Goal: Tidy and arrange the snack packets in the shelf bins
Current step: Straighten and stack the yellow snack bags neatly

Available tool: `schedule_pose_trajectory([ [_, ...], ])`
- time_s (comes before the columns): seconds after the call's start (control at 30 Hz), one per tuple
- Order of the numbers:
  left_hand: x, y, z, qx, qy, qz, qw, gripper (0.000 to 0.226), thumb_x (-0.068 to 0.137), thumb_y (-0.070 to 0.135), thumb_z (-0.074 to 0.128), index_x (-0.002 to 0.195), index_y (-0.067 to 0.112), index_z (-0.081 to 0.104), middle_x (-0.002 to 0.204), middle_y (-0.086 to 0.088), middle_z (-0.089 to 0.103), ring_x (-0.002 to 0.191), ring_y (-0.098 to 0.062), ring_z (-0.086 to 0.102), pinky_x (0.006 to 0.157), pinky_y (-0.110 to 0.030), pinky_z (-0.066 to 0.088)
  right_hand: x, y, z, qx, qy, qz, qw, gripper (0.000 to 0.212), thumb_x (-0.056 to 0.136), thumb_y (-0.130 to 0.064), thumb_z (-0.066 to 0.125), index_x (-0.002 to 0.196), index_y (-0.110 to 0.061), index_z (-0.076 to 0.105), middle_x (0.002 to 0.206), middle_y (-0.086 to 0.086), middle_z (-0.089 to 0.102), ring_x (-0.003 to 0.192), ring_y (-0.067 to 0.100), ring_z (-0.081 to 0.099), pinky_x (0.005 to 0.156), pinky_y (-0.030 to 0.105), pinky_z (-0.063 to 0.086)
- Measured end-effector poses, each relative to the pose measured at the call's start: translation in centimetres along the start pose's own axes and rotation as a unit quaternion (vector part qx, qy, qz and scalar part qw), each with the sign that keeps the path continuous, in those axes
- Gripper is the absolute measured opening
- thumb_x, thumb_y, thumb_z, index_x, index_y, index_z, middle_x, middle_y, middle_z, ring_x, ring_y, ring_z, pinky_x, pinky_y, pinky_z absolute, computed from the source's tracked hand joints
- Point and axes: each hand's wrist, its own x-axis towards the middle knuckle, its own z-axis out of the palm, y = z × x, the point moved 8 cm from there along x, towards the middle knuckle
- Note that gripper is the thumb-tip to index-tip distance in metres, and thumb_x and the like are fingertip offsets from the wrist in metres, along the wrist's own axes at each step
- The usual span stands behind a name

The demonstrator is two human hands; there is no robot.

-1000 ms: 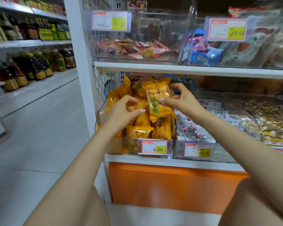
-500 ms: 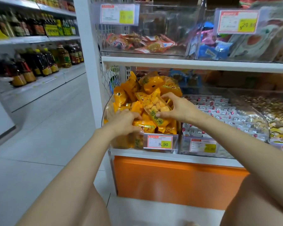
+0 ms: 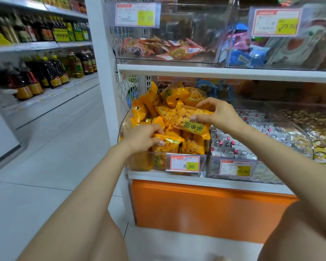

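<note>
Turned sideways since before, packet (image 3: 191, 120) sits pinched in right hand (image 3: 217, 114) over the near-left bin (image 3: 137, 163); left hand (image 3: 142, 137) grips second packet (image 3: 167, 146) inside. Probably light, crinkly, crushable: hold by sealed edges.

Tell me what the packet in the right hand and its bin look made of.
Yellow snack packet, pinched by the right hand: thin glossy plastic film, seemingly; it crinkles, glints, and a clear window shows puffed pieces. Bin: clear rigid plastic, probably acrylic; contents show through its front wall.

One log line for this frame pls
left hand: grips lower packet | right hand: holds top packet over bin | phase: arranging
</note>
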Motion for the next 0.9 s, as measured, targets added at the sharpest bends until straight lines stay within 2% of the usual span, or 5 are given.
schedule_pose_trajectory([
  [0.17, 0.7, 1.2, 0.9, -0.044, 0.001, 0.011, 0.999, 0.026, 0.085, 0.030, 0.066, 0.108, 0.019, 0.062, 0.109, -0.003, 0.061, 0.103, -0.022, 0.054, 0.081, -0.030, 0.043, 0.0, 0.0, -0.1, -0.031, 0.014, -0.016, 0.999, 0.045, 0.076, -0.037, 0.075, 0.114, -0.019, 0.059, 0.111, -0.002, 0.057, 0.090, 0.013, 0.055, 0.063, 0.017, 0.043],
  [0.4, 0.0, 0.1, -0.9, 0.011, 0.011, 0.000, 1.000, 0.047, 0.077, 0.043, 0.070, 0.118, 0.025, 0.058, 0.117, 0.001, 0.063, 0.112, -0.019, 0.055, 0.092, -0.040, 0.046, -0.7, -0.7, 3.3, -0.274, 0.054, -0.101, 0.955, 0.051, 0.084, -0.061, 0.052, 0.115, -0.020, 0.052, 0.113, 0.007, 0.061, 0.108, 0.026, 0.053, 0.089, 0.040, 0.039],
  [0.5, -1.7, -1.7, -4.3, 0.109, 0.072, -0.030, 0.991, 0.055, 0.073, 0.045, 0.073, 0.122, 0.027, 0.056, 0.120, 0.002, 0.059, 0.118, -0.019, 0.046, 0.091, -0.033, 0.039, -0.5, -0.7, 3.4, -0.324, 0.033, -0.103, 0.940, 0.057, 0.085, -0.066, 0.042, 0.113, -0.018, 0.056, 0.116, 0.009, 0.058, 0.113, 0.028, 0.047, 0.093, 0.041, 0.036],
  [0.63, -2.6, -3.0, -4.1, 0.203, 0.010, -0.032, 0.979, 0.049, 0.074, 0.050, 0.070, 0.119, 0.033, 0.058, 0.118, 0.009, 0.060, 0.112, -0.016, 0.042, 0.086, -0.031, 0.026, -0.4, -0.9, 2.8, -0.351, 0.026, -0.108, 0.930, 0.062, 0.083, -0.068, 0.043, 0.119, -0.020, 0.058, 0.123, 0.008, 0.054, 0.118, 0.029, 0.043, 0.096, 0.042, 0.032],
  [0.9, -2.6, -3.7, -2.6, 0.275, -0.045, -0.012, 0.960, 0.041, 0.085, 0.045, 0.060, 0.122, 0.030, 0.054, 0.118, -0.002, 0.053, 0.116, -0.019, 0.040, 0.085, -0.031, 0.024, -3.1, -5.9, 6.2, -0.305, -0.029, -0.349, 0.885, 0.041, 0.085, -0.052, 0.043, 0.105, -0.025, 0.066, 0.100, -0.002, 0.063, 0.098, 0.022, 0.051, 0.080, 0.033, 0.028],
])
